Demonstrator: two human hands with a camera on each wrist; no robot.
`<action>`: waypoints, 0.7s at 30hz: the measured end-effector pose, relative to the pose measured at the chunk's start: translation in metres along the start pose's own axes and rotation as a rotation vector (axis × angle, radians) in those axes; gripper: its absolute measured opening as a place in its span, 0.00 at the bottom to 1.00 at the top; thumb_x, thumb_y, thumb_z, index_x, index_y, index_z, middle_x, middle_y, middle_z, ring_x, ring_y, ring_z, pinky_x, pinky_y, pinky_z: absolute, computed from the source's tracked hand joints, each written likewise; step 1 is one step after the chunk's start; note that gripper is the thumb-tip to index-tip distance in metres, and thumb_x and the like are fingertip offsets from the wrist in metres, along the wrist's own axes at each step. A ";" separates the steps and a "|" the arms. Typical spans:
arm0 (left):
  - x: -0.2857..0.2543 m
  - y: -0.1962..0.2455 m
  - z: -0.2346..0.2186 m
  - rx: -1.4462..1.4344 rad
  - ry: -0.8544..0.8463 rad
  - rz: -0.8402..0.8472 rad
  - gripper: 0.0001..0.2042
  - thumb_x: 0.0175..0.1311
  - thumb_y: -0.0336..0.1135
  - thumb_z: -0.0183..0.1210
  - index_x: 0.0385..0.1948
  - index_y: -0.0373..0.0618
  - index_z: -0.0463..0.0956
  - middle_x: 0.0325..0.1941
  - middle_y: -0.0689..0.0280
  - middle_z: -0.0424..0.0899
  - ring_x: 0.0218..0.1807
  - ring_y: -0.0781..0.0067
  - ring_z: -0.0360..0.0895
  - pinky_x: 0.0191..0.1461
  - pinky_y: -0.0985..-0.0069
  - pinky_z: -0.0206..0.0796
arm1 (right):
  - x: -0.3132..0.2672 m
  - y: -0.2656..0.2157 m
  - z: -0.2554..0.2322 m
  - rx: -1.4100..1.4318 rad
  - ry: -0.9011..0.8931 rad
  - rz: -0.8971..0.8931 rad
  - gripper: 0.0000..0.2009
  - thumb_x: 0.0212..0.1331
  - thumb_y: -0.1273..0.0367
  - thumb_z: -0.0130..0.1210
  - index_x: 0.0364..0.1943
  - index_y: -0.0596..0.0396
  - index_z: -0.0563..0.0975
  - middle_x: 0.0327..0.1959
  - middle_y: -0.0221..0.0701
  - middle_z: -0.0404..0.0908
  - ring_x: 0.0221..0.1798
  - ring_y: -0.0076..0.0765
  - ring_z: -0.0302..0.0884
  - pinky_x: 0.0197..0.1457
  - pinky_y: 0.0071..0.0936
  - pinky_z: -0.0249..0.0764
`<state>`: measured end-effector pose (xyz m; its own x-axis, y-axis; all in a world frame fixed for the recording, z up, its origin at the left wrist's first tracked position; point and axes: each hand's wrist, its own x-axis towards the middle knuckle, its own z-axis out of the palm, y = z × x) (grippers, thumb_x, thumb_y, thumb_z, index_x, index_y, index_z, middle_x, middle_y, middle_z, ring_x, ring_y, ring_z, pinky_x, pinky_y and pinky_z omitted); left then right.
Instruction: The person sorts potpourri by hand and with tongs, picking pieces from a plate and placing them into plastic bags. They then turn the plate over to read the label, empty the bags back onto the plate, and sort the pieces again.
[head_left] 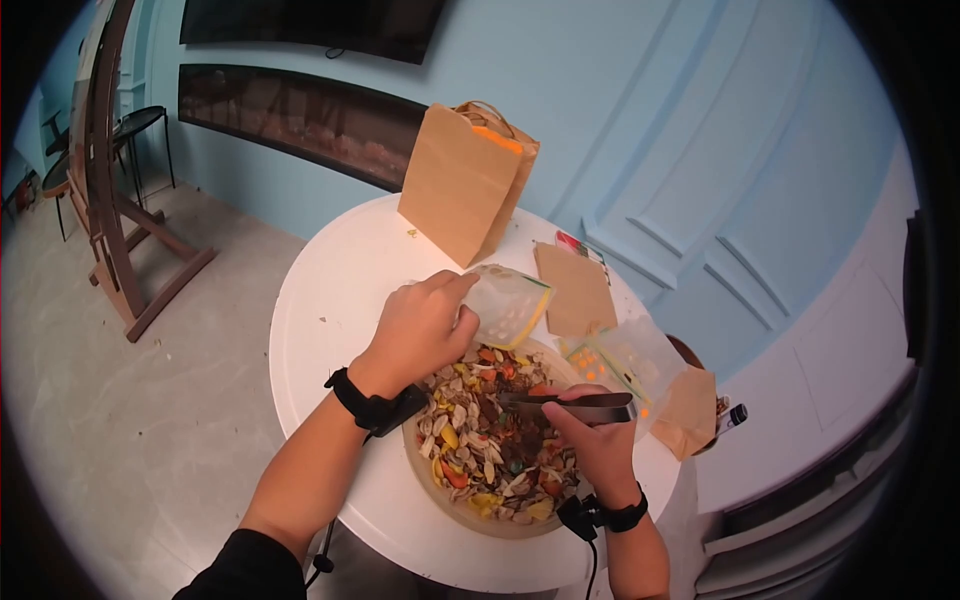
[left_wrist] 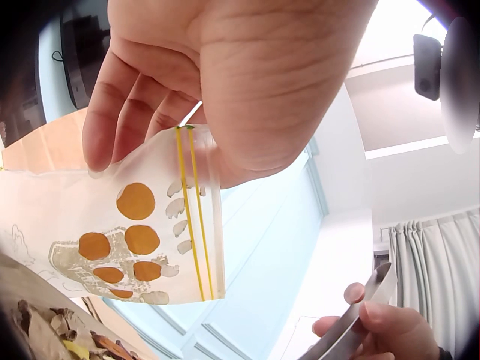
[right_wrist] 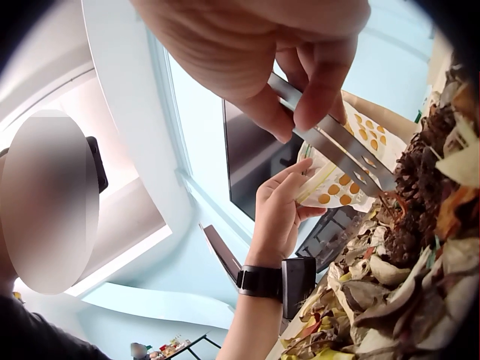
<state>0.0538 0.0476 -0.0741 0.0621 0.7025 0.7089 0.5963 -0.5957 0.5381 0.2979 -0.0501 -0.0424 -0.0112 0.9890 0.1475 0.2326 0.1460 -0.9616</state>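
My left hand (head_left: 425, 325) pinches the edge of a clear zip bag (head_left: 510, 305) above the far side of a round bowl (head_left: 470, 521) of dried petals and leaves. Orange dots and a yellow-lined seal mark the bag (left_wrist: 136, 201) in the left wrist view. Metal tongs (head_left: 598, 409) are gripped between the thumb and fingers of my right hand (head_left: 603, 450). In the right wrist view, the tips of the tongs (right_wrist: 341, 154) meet a thin reddish-brown piece beside dark brown cones (right_wrist: 427, 157). Whether they clamp it, I cannot tell.
A brown paper bag (head_left: 460, 185) stands at the back of the round white table (head_left: 330, 290). Right of the bowl lie a flat brown packet (head_left: 577, 290), another dotted clear bag (head_left: 645, 360) and an open paper bag (head_left: 687, 415). A wooden easel (head_left: 105, 200) stands left.
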 end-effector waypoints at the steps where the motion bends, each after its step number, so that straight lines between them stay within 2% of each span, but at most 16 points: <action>1: 0.000 0.001 0.001 -0.004 0.002 -0.004 0.18 0.57 0.30 0.58 0.50 0.36 0.82 0.39 0.54 0.86 0.29 0.54 0.83 0.39 0.64 0.76 | -0.001 0.000 -0.002 0.006 0.006 -0.004 0.11 0.57 0.75 0.69 0.41 0.62 0.80 0.46 0.37 0.87 0.36 0.22 0.84 0.31 0.18 0.81; 7: 0.000 0.002 0.001 -0.009 -0.015 -0.016 0.18 0.57 0.30 0.58 0.50 0.36 0.82 0.40 0.53 0.86 0.30 0.55 0.84 0.41 0.64 0.76 | 0.000 0.003 -0.006 0.048 0.036 -0.029 0.12 0.57 0.75 0.70 0.42 0.61 0.80 0.47 0.39 0.87 0.39 0.23 0.85 0.31 0.18 0.82; 13: 0.000 0.003 0.000 0.005 -0.023 -0.024 0.18 0.57 0.30 0.58 0.49 0.36 0.82 0.40 0.53 0.86 0.30 0.55 0.84 0.41 0.64 0.76 | -0.001 0.005 0.003 0.000 0.007 0.055 0.12 0.57 0.75 0.70 0.43 0.61 0.79 0.49 0.39 0.87 0.37 0.22 0.84 0.31 0.17 0.81; 21: 0.000 0.001 0.001 -0.007 -0.010 -0.012 0.18 0.57 0.30 0.58 0.49 0.35 0.82 0.40 0.53 0.86 0.29 0.56 0.84 0.39 0.64 0.76 | 0.004 0.005 -0.004 0.090 0.041 0.045 0.10 0.58 0.74 0.69 0.41 0.58 0.79 0.46 0.37 0.87 0.37 0.21 0.83 0.29 0.18 0.80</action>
<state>0.0555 0.0474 -0.0739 0.0627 0.7134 0.6979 0.5916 -0.5897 0.5497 0.3026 -0.0453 -0.0458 0.0378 0.9931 0.1110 0.1433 0.1046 -0.9841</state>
